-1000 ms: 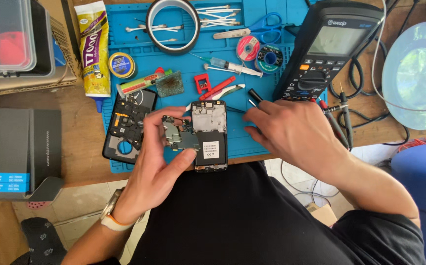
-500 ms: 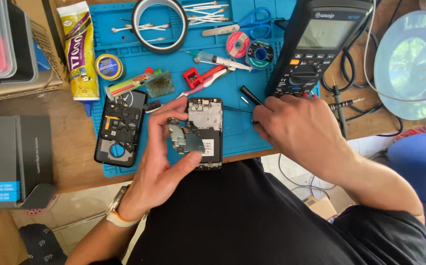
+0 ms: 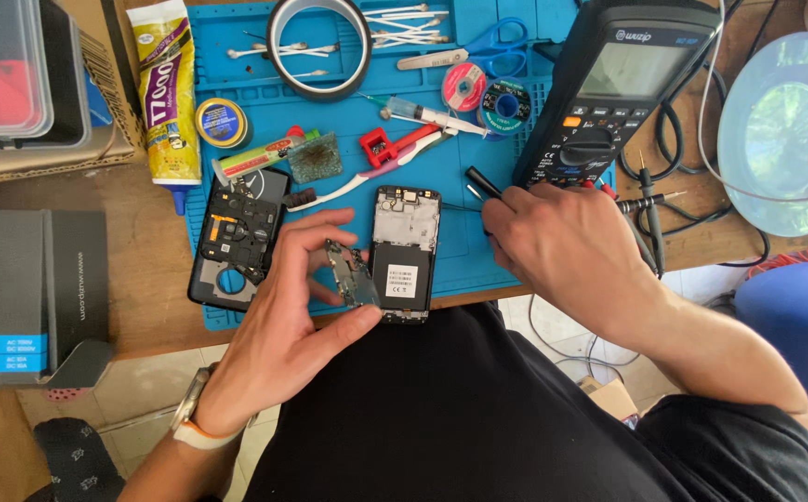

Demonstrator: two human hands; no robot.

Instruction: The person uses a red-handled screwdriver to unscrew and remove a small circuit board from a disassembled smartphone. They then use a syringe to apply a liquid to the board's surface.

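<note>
The left hand (image 3: 292,307) pinches a small green circuit board (image 3: 353,276) between thumb and fingers, its grip closed on the board's lower edge and far side. The board stands tilted on edge, touching the left side of the opened phone body (image 3: 406,253), which lies flat on the blue mat (image 3: 460,121) at the near edge of the bench (image 3: 158,316). The phone's long axis runs away from the person, toward the top of the view, and the board's long axis runs nearly the same way, leaning a little leftward.

The right hand (image 3: 562,246) rests just right of the phone, curled around a thin black tool (image 3: 481,181) whose tip points up and to the left; its grip is closed on the tool, though the fingers hide how it is held. The left hand is the nearer one to the board and the phone. A black back cover (image 3: 237,237) lies to the left of the left hand, and a black meter (image 3: 622,79) stands beyond the right hand.
</note>
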